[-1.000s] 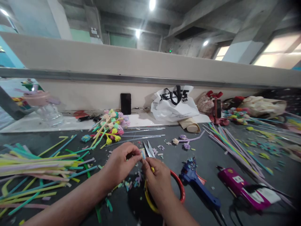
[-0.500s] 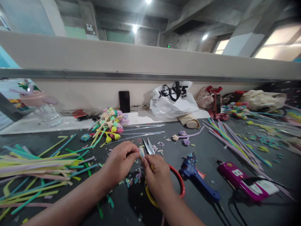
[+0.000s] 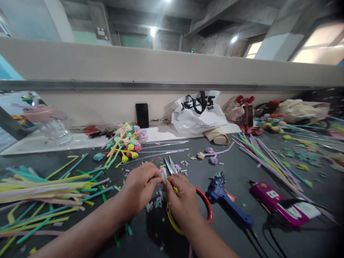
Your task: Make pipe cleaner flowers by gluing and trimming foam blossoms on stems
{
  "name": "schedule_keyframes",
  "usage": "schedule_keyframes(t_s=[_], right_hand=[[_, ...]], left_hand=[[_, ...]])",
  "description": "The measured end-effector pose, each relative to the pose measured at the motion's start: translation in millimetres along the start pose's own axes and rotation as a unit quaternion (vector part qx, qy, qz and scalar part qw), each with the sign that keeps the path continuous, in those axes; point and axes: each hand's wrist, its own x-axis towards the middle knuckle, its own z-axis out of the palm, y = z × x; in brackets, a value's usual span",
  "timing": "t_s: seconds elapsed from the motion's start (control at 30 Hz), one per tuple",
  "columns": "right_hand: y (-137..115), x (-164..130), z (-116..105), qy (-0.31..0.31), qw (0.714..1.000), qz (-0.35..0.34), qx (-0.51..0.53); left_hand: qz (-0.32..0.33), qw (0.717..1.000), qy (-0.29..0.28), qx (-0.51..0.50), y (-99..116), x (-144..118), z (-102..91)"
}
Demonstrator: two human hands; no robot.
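Observation:
Between the fingertips of both hands is a small fuzzy pipe cleaner piece, pale cream with light blue; most of it is covered. My left hand pinches it from the left, fingers curled. On the other side, thumb and fingers of my right hand close on its lower end. Scissors with red and yellow handles show around my right hand, blades pointing away and slightly apart. Whether that hand also grips them or they lie beneath it, I cannot tell. Short pipe cleaner clippings lie below my fingers.
Loose pipe cleaners are heaped at left. Behind my hands lie a bunch of fuzzy flowers and a purple sprig. To the right are a blue glue gun, a magenta corded device and more stems. A white bag and phone stand behind.
The fingertips of both hands have shifted slightly around the small pipe cleaner piece, with more cream showing. The view has moved a little; other things on the table stay put.

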Motion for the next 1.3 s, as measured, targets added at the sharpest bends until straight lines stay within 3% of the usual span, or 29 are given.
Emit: schedule_keyframes(t_s=[0.17, 0.37, 0.57, 0.83, 1.1, 1.3], right_hand=[[-0.3, 1.6, -1.7, 0.004, 1.0, 0.009, 0.024], [1.3, 4.3, -3.3, -0.009, 0.995, 0.056, 0.086], [3.4, 1.8, -0.9, -0.033, 0.974, 0.134, 0.182], [-3.4, 2.9, -2.0, -0.025, 0.975, 0.125, 0.181], [-0.5, 0.9, 0.5, -0.034, 0.968, 0.151, 0.195], [2.1, 0.2, 2.2, -0.035, 0.971, 0.146, 0.186]], left_hand=[[0.006, 0.999, -0.029, -0.025, 1.6, 7.2, -14.4], [0.029, 1.0, 0.008, -0.005, 1.5, 13.2, -31.4], [0.074, 0.997, -0.018, 0.002, 0.9, 6.6, -21.1], [0.107, 0.992, 0.03, 0.051, 0.8, 5.8, -15.1], [0.079, 0.994, 0.039, 0.065, -4.1, 2.0, -12.8], [0.062, 0.997, 0.011, 0.053, -3.0, 1.5, -11.6]])
